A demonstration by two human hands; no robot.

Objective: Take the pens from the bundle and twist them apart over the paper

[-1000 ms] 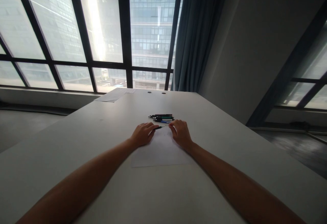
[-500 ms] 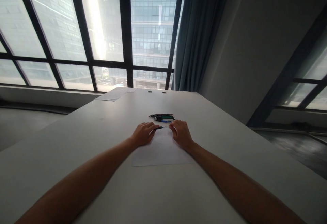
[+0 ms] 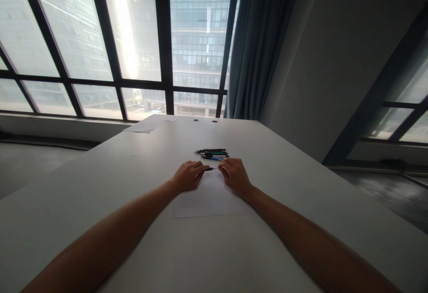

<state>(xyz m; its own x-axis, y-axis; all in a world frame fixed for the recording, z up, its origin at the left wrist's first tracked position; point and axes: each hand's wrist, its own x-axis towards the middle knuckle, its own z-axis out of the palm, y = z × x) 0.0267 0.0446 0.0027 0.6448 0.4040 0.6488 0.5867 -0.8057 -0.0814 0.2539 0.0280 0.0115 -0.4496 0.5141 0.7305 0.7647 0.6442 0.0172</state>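
My left hand (image 3: 190, 175) is closed around a black pen (image 3: 209, 168), which lies level above the top of a white sheet of paper (image 3: 210, 204). A thin, pale piece like a pen refill (image 3: 216, 168) juts from the pen's right end. At its far end, the fingertips of my right hand (image 3: 235, 175) are pinched together; they hide most of what they hold. Just beyond my hands lies a small group of several pens (image 3: 214, 154), dark with green, blue and red parts. Both wrists rest low over the sheet's sides.
The long white table (image 3: 133, 186) stretches away toward the windows. Loose papers (image 3: 149, 125) lie at its far left corner. Two round cable holes (image 3: 214, 121) sit near the far edge. A blue curtain (image 3: 254, 52) hangs behind the table.
My right hand has moved slightly left, closer to the pen, so the thin piece shows shorter between my hands. My left hand stays nearly still.
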